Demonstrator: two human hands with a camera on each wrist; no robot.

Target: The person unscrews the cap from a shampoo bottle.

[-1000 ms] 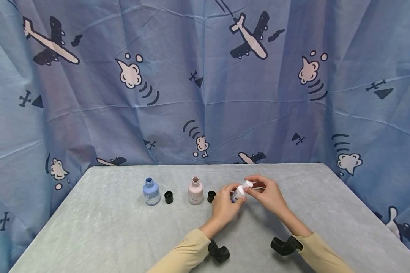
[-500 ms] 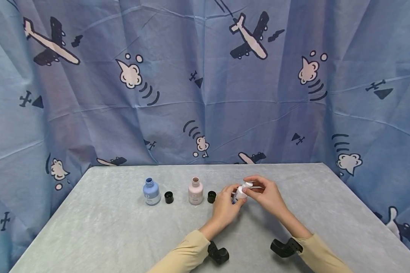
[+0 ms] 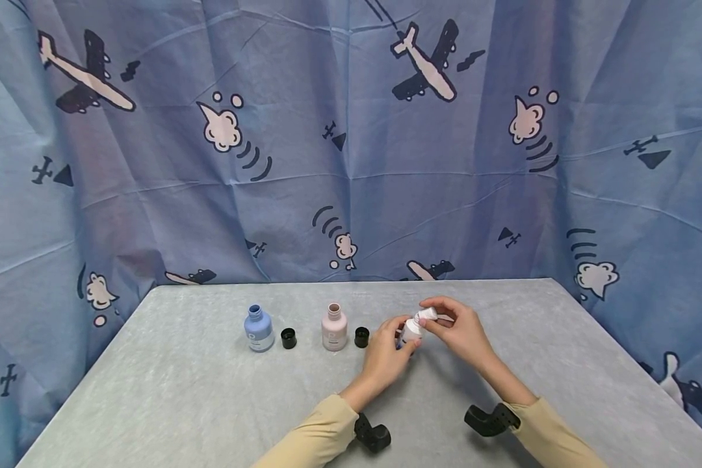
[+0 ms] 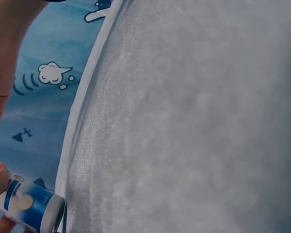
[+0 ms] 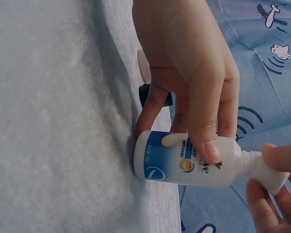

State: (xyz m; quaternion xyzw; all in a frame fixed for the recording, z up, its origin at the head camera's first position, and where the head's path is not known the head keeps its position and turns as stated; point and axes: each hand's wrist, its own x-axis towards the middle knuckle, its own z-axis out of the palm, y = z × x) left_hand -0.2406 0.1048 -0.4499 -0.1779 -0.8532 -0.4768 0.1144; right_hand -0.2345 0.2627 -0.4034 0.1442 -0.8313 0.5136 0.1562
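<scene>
My left hand (image 3: 381, 354) grips a small white bottle (image 5: 203, 162) with a blue label band, fingers on one side and thumb on the other. In the right wrist view the bottle's base is close to the table and its threaded neck (image 5: 251, 163) shows. The fingers and thumb of my right hand (image 3: 461, 331) pinch a white cap (image 3: 427, 314) at the mouth of the bottle, tilted against the neck. Part of the cap is hidden by those fingers. In the left wrist view, the labelled bottle body (image 4: 31, 204) appears at the lower left corner.
Left of my hands stand an uncapped pink bottle (image 3: 335, 330) and an uncapped blue bottle (image 3: 259, 330). Black caps lie beside them, one cap (image 3: 361, 337) close to my left hand, another cap (image 3: 288, 338) between the bottles. A patterned curtain (image 3: 351, 143) hangs behind the grey table (image 3: 181, 390).
The white cap has shifted slightly at the bottle's mouth and its tilt has changed, my right hand moving a little with it. My left hand and the bottle stay nearly still.
</scene>
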